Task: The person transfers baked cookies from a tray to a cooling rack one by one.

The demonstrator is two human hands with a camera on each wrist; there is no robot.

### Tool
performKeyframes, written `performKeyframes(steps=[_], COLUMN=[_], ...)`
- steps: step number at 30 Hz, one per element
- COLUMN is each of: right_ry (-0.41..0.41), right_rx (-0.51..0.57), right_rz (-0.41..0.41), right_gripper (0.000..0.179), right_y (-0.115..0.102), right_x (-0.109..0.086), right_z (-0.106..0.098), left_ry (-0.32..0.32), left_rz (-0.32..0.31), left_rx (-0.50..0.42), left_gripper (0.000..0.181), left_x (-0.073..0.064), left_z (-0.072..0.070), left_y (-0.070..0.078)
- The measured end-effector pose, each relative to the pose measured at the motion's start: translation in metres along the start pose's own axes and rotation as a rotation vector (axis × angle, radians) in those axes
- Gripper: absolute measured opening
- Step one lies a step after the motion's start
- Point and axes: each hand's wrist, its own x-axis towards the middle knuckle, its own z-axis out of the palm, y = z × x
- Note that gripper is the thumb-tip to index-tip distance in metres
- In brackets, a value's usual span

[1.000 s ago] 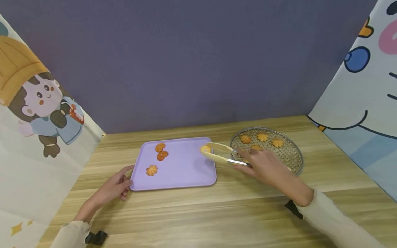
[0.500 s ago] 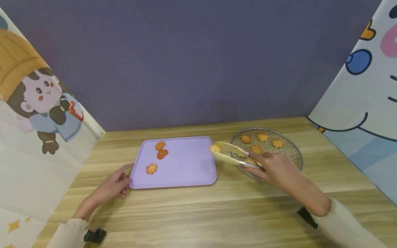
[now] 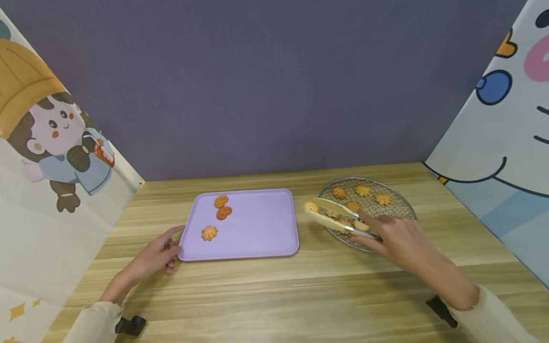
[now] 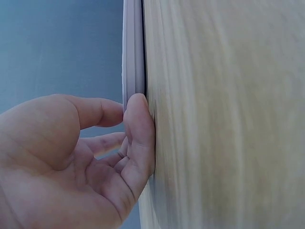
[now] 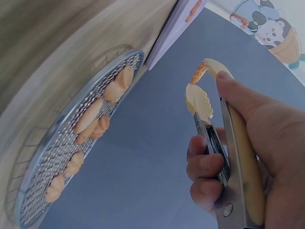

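My left hand (image 3: 156,252) holds the front-left corner of a lilac tray (image 3: 257,228), thumb and fingers at its rim (image 4: 134,57). Two brown cookies (image 3: 223,212) with holes and a star-shaped cookie (image 3: 209,233) lie on the tray's left side. My right hand (image 3: 403,240) grips tongs (image 3: 332,216) with cream-coloured tips and metal arms. Between the tips is a round swirled cookie (image 3: 310,207), seen edge-on as an orange cookie (image 5: 198,72) in the right wrist view. It hangs between the tray and a round mesh rack (image 3: 401,209), above the table.
Several cookies lie on the rack, among them a star-shaped cookie (image 3: 383,198) and a pale oval cookie (image 5: 89,116). The wooden table (image 3: 257,295) meets a dark wall (image 3: 274,95) behind. Printed panels (image 3: 493,143) stand at both sides.
The right hand has carried the tongs and the cookie rightward, from over the tray's right edge to beside the rack. The left hand stays at the tray's corner.
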Motion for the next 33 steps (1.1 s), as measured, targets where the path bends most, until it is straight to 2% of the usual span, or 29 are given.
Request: performKeyframes(steps=[13,23,28,33], right_ry=[-0.082,-0.057,-0.109,-0.181], right_rx=[-0.021,-0.002,0.006,0.014], right_rz=[0.123,0.172,0.222,0.321], right_gripper=[0.060,0.060,0.062,0.062], right_y=[0.007,0.017,0.026,0.037], right_x=[-0.029,-0.051,-0.056,-0.064], right_z=[-0.012,-0.012,-0.016,-0.021], left_ry=[-0.001,-0.002,0.012,0.016], left_rz=[-0.011,-0.012,-0.004,0.013], left_rx=[0.010,0.004,0.008,0.010], left_gripper=[0.063,0.063,0.063,0.063], left_x=[-0.001,-0.003,-0.003,-0.002], left_z=[0.000,0.001,0.001,0.002], left_y=[0.003,-0.001,-0.001,0.004])
